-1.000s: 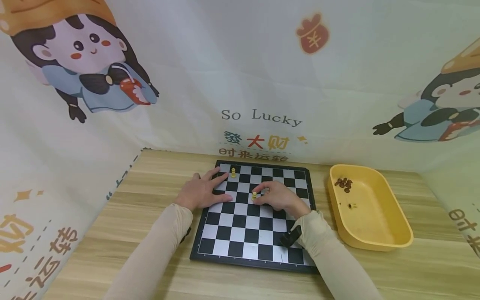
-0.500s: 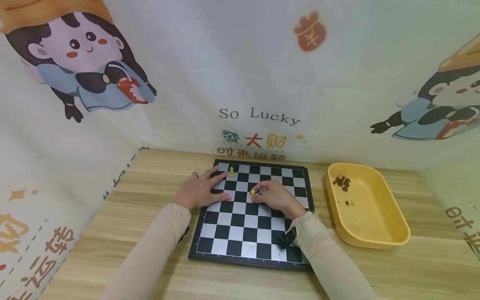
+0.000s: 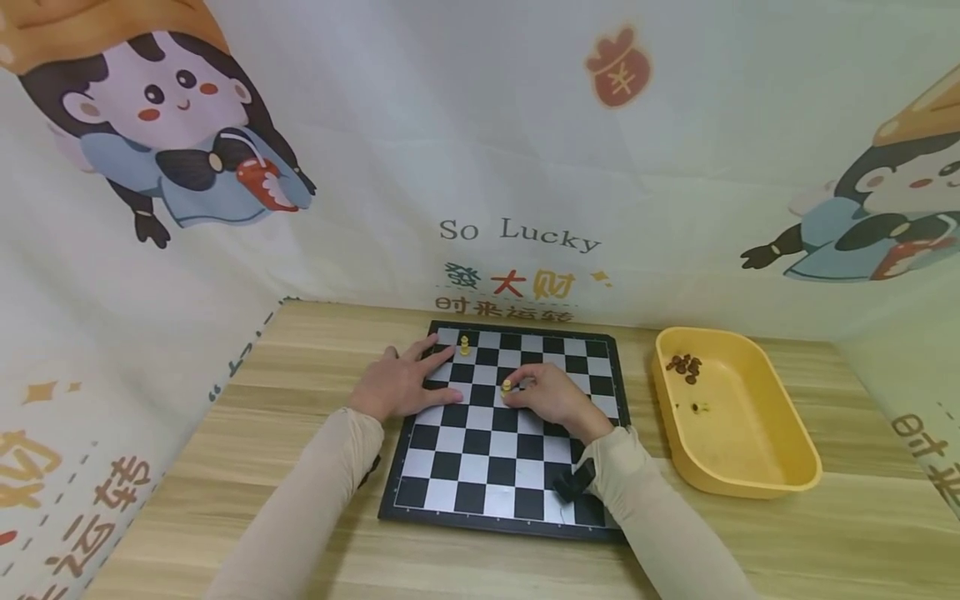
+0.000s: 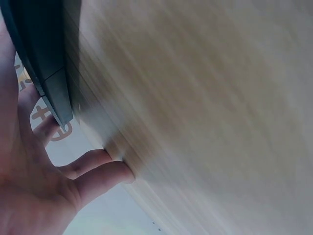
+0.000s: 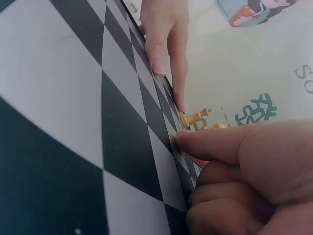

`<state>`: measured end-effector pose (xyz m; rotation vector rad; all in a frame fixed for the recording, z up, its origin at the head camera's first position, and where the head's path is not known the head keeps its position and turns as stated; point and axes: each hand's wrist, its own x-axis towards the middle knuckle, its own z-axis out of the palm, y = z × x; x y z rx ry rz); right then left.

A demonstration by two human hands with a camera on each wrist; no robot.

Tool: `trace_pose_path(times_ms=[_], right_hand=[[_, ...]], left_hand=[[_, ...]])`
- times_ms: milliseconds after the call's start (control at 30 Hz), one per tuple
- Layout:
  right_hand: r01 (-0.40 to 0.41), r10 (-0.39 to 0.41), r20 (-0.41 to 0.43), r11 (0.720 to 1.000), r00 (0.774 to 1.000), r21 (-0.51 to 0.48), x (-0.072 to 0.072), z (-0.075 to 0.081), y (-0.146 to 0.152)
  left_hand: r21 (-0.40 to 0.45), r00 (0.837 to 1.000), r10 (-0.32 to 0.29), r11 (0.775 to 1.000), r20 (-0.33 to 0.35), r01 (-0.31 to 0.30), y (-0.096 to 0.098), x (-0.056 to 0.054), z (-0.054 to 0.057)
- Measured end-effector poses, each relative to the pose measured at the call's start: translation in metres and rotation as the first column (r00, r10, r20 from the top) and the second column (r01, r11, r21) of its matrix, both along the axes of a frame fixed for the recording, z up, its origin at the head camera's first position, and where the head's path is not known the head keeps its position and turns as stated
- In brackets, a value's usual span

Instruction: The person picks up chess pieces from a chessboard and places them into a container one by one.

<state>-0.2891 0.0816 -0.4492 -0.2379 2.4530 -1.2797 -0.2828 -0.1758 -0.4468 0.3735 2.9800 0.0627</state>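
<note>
My right hand (image 3: pixel 555 393) pinches a small yellow chess piece (image 3: pixel 506 386) between thumb and forefinger, low over the middle of the black-and-white chessboard (image 3: pixel 501 471). The fingertips hide most of this piece; in the right wrist view its top (image 5: pixel 218 125) peeks out above them. A second yellow chess piece (image 3: pixel 465 345), tall and slim, stands upright near the board's far left corner. My left hand (image 3: pixel 401 385) lies across the board's left edge with fingers spread, the forefinger's tip close beside that standing piece. In the left wrist view, two of its fingers (image 4: pixel 105 177) touch the wooden table.
Right of the board sits a yellow plastic tray (image 3: pixel 750 490). Several dark brown chess pieces (image 3: pixel 684 367) are heaped at its far left, with a yellow piece (image 3: pixel 700 408) lying nearer. A printed cloth (image 3: pixel 375 208) hangs behind the wooden table (image 3: pixel 300 350).
</note>
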Motion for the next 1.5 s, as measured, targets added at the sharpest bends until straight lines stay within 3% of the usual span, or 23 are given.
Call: trace_pose_path(times_ms=[400, 967, 1133, 1500], right_hand=[[-0.005, 0.005, -0.018, 1.000, 1.000, 0.012, 0.004, 0.002, 0.009], [0.016, -0.011, -0.158, 1.000, 0.987, 0.025, 0.015, 0.033, 0.041], [0.032, -0.036, -0.202, 0.999, 0.979, -0.024, 0.018, 0.043, 0.055], [0.119, -0.121, -0.171, 0.993, 0.978, -0.023, 0.024, 0.069, 0.094]], left_hand=[[0.029, 1.000, 0.002, 1.000, 0.006, -0.002, 0.004, 0.001, 0.001], [0.006, 1.000, 0.006, 1.000, 0.000, -0.006, 0.002, 0.004, 0.000], [0.019, 1.000, 0.008, 1.000, -0.001, -0.008, 0.002, 0.004, 0.001], [0.014, 1.000, 0.004, 1.000, -0.010, -0.004, 0.000, 0.003, 0.001]])
